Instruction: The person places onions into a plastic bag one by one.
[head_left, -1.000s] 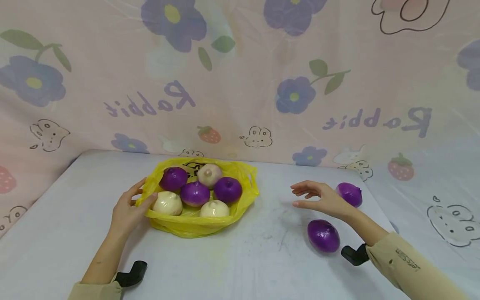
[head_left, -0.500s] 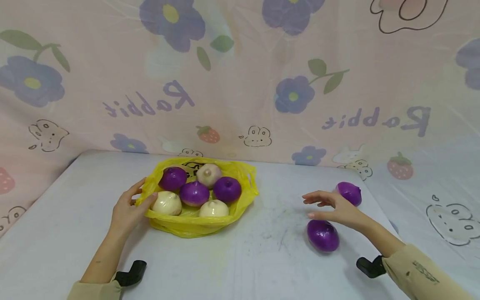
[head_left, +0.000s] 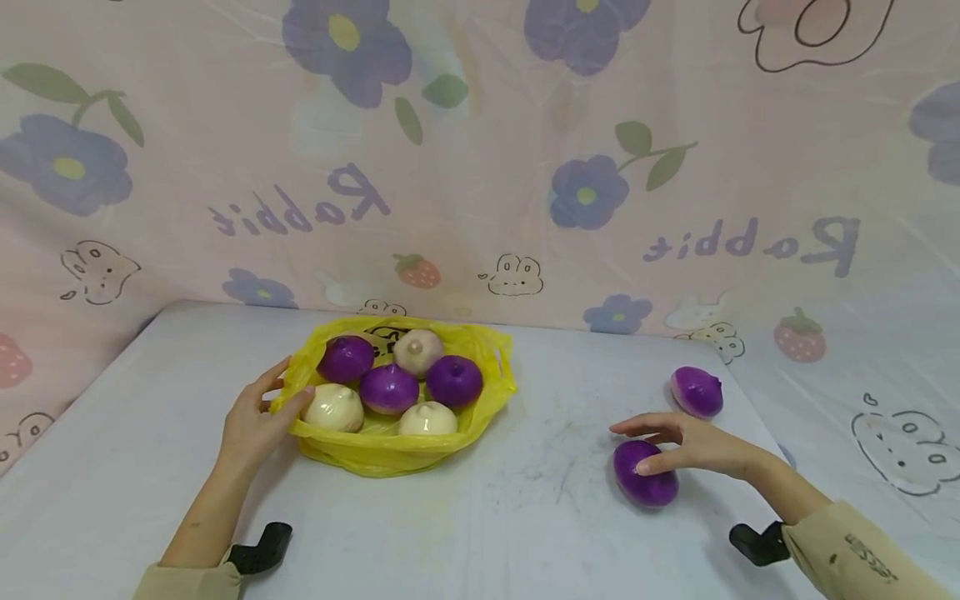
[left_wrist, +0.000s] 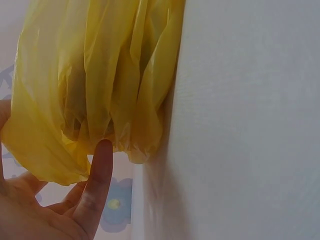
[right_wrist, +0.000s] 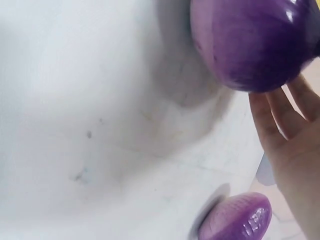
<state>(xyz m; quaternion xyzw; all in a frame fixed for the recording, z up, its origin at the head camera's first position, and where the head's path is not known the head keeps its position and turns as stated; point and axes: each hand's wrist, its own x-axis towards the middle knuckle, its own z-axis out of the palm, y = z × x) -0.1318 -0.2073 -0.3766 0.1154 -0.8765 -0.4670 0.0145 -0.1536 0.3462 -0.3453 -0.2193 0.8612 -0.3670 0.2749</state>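
My left hand [head_left: 258, 421] holds the left rim of a yellow plastic bag [head_left: 375, 457], thumb inside and fingers outside. In the left wrist view the bag's folds [left_wrist: 115, 75] hang beside the fingers. Several glossy onions sit inside, purple ones [head_left: 389, 389] and pale ones [head_left: 427, 418]. Over at the right, my right hand [head_left: 693, 444] reaches over a purple onion [head_left: 628, 479] on the table, thumb across its near side and fingers stretched past its far side. The right wrist view shows fairly straight fingers [right_wrist: 286, 112] along this onion [right_wrist: 250, 45].
Another purple onion [head_left: 697, 392] lies behind the right hand, near the table's right edge. A white cover lies on the table [head_left: 450, 542]. Behind it hangs a pink printed cloth [head_left: 465, 183] with flowers and rabbits.
My right hand has moved right and then down toward the near purple onion, bringing its thumb over it. My left hand stays on the bag's rim.
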